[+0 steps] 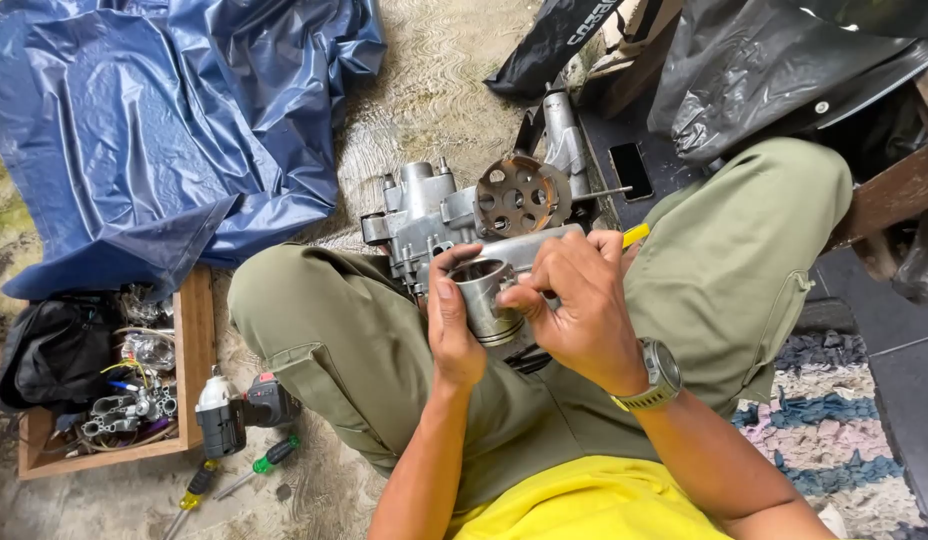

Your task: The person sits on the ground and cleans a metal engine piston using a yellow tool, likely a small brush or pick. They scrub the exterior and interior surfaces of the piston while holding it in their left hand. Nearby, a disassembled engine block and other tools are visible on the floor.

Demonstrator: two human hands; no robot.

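Note:
A silver metal piston (487, 297) sits between both hands over my lap. My left hand (451, 325) wraps its left side, thumb up along the rim. My right hand (576, 303) pinches the piston's right edge with its fingertips and also has a yellow-handled tool (635, 235) poking out behind the fingers. Just beyond the hands lies a grey engine crankcase (431, 215) with a rusty round perforated disc (522, 194) on it, resting between my knees in olive trousers.
A wooden tray (195, 340) of wires and small parts stands at the left, with a cordless driver (242, 408) and two screwdrivers (270, 459) beside it. Blue tarp (154, 120) covers the far left. A phone (632, 170), black plastic bags and a woven rug (834, 440) lie right.

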